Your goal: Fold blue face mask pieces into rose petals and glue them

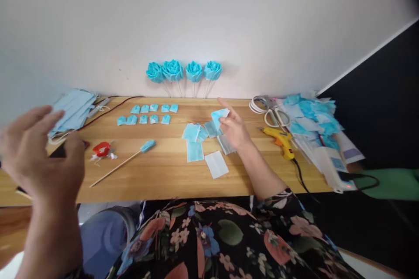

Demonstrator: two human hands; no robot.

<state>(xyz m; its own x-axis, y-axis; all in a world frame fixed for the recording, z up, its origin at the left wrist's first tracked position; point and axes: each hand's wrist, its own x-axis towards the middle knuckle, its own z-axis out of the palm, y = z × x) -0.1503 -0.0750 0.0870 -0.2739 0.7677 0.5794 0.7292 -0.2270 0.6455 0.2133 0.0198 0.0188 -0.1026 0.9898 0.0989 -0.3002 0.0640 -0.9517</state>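
Your right hand [235, 130] pinches a blue square [217, 117] above the loose squares [195, 151] on the surface [170, 176], so grip its edge lightly to avoid creases, while your left hand [44, 152] hangs half open, seemingly empty.

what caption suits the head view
Left hand open, right hand holding a blue piece, four blue flowers by the wall

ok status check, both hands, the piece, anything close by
Left hand raised, open, nothing visible in it. Right hand holding small blue piece over loose squares. Yellow glue gun right of that hand.
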